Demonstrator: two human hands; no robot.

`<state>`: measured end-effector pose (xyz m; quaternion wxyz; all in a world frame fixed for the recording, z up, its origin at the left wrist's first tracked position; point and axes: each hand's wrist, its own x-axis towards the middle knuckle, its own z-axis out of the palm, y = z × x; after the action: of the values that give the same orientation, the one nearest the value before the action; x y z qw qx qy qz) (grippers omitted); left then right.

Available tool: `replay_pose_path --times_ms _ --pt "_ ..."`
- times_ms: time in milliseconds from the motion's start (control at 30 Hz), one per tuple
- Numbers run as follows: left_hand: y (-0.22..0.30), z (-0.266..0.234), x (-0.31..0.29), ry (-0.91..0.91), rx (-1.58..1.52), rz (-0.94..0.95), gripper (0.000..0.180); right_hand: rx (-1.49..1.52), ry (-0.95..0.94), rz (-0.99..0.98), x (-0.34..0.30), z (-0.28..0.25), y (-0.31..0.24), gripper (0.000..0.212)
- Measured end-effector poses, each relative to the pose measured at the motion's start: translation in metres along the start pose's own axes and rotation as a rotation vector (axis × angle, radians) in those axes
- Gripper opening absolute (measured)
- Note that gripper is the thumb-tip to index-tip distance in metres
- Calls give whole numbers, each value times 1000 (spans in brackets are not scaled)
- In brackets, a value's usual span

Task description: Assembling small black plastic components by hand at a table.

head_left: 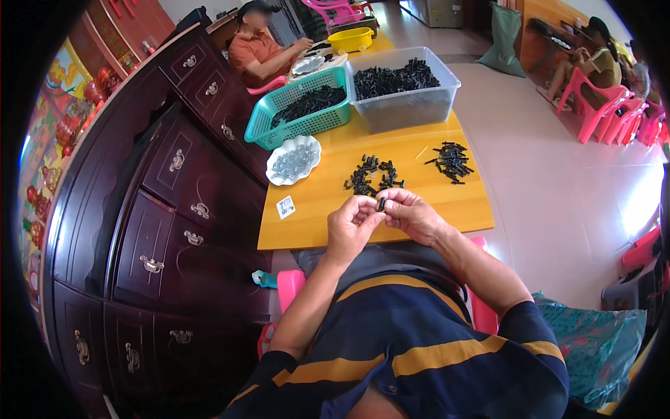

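A scalloped white dish point(271, 170) lay left, its clear pieces point(294, 162) blurring together, my left hand point(350, 225) and right hand point(417, 215) pinched a small black piece point(381, 204) above the table's near end, its shape mostly hidden, a loose black cluster point(363, 179) just beyond, partly covered, a black pile point(452, 164) far right.

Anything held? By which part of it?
Yes: a small black piece, in the fingers of the left hand and right hand. Exact grip spot can't be told; the fingers partly cover it.
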<state>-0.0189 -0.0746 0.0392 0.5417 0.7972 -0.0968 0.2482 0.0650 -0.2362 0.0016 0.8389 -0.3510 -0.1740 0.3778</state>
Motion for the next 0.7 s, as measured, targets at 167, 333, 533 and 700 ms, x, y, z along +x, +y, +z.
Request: replay_pose_path --times_ms 167,333,533,700 --pt "9 -9 1 -86 73 21 31 16 -24 13 -1 2 0 16" --pt "17 -9 5 -155 100 28 40 -4 -12 -11 3 1 1 16" --pt "20 -11 6 -201 93 64 50 -38 -66 14 2 0 2 20" --pt "24 -11 5 -228 104 42 54 -20 -122 27 -1 0 -2 22"
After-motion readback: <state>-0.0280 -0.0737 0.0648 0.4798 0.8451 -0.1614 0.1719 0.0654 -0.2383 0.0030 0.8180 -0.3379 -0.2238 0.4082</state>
